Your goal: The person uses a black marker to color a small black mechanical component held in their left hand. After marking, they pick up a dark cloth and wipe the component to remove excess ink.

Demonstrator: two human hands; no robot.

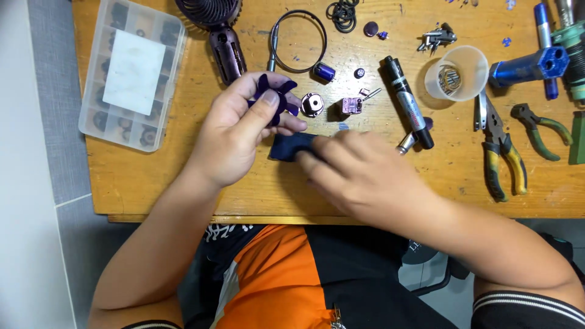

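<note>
Orange and black clothing fills the bottom of the view, nearest the camera, with both forearms reaching up from it onto the wooden table (152, 183).

The left hand (234, 131) is curled closed around a small purple fan blade (274, 97), pinching it between thumb and fingers; the blade's vanes stick out above the fingertips at about 1 o'clock from the hand's middle. The right hand (359, 173) lies flat and low, blurred, its fingertips pressing on a dark blue piece (291, 146) that rests on the table. Whether those fingers actually grip the piece or only touch it cannot be told. The dark blue piece sits between the two hands, at 9 o'clock from the right hand and 5 o'clock from the fan blade, just beneath the left fingers.

Just beside the blade at 3 o'clock lie a round metal motor (312, 105) and a small purple block (351, 105). A black marker (407, 100) lies further out at 3 o'clock. At 11 o'clock from the left hand lies a purple fan body (225, 52), and at 9 o'clock, well apart, a clear parts box (131, 70). Yellow-handled pliers (503, 152) and a plastic cup (458, 73) lie off to the right hand's 2 o'clock.
</note>
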